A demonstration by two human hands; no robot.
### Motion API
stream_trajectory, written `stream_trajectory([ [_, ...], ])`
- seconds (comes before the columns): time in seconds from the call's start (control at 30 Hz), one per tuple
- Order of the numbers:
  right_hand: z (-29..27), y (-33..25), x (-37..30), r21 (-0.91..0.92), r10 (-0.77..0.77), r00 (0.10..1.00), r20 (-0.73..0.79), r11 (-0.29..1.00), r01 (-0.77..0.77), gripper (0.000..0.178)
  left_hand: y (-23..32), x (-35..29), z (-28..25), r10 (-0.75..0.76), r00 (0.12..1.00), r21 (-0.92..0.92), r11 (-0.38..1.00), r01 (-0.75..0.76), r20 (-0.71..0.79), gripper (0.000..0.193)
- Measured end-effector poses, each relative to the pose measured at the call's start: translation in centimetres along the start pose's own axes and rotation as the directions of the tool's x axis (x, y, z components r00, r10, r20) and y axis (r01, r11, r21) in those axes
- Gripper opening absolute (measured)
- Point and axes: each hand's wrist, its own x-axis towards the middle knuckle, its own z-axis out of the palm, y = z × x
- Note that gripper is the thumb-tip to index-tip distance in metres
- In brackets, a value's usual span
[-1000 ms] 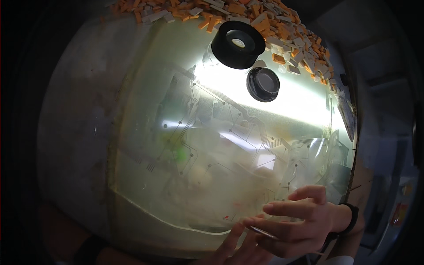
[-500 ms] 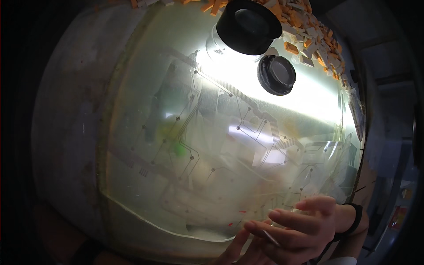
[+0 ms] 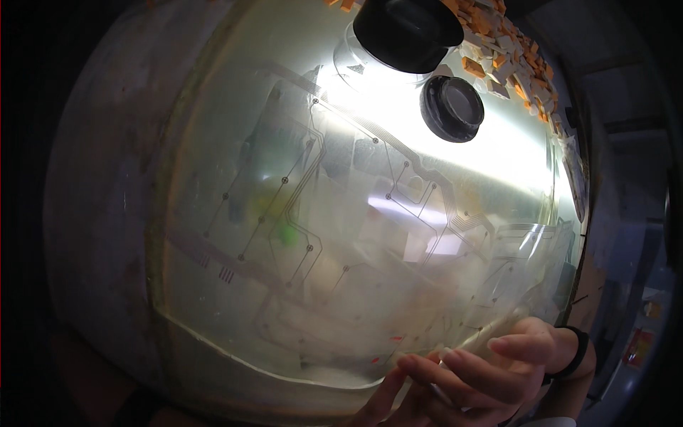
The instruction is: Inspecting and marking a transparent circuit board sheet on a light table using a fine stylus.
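Observation:
A clear film sheet with printed circuit traces (image 3: pixel 309 213) lies over the lit glass surface. At the lower right my right hand (image 3: pixel 509 366), with a black band at its wrist, has its fingers curled round a slim metallic stick (image 3: pixel 442 396). What the stick's tip is like does not show. My left hand (image 3: pixel 391 400) meets the right fingertips at the bottom edge, its fingers drawn together. Anything pinched in them is hidden. Two small red bits (image 3: pixel 375 361) lie just left of the fingertips.
At the far side stand a clear jar with a large black lid (image 3: pixel 405 32) and a round black container (image 3: pixel 453 108). Several orange and white offcuts (image 3: pixel 498 53) are heaped beyond them. The worktop's raised edge (image 3: pixel 160 277) runs along the left.
The view has shifted slightly, so the jar and container appear a little higher and further right. My right hand appears slightly further right. Both hands remain together, and the stick stays among the right fingers.

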Motion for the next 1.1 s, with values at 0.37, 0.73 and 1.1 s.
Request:
stream_trajectory([
  [0.37, -0.6, 0.1, 0.1, -0.051, -0.047, 0.998, 0.042, 0.998, 0.049, 0.012, 0.2, 0.3, -0.2, 0.011, 0.996, 0.033, 0.999, -0.014, 0.085, 0.05],
  [0.73, -1.1, -0.1, 0.3, -0.05, -0.025, 0.995, 0.094, 0.998, 0.03, 0.005, -0.1, 0.4, -0.6, 0.046, 0.989, 0.035, 0.998, -0.052, 0.139, 0.051],
  [1.1, -0.9, -0.4, 0.3, -0.094, 0.014, 0.996, 0.087, 0.996, -0.005, 0.006, 0.0, 0.3, -0.5, 0.045, 0.987, 0.046, 0.998, -0.053, 0.151, 0.05],
])
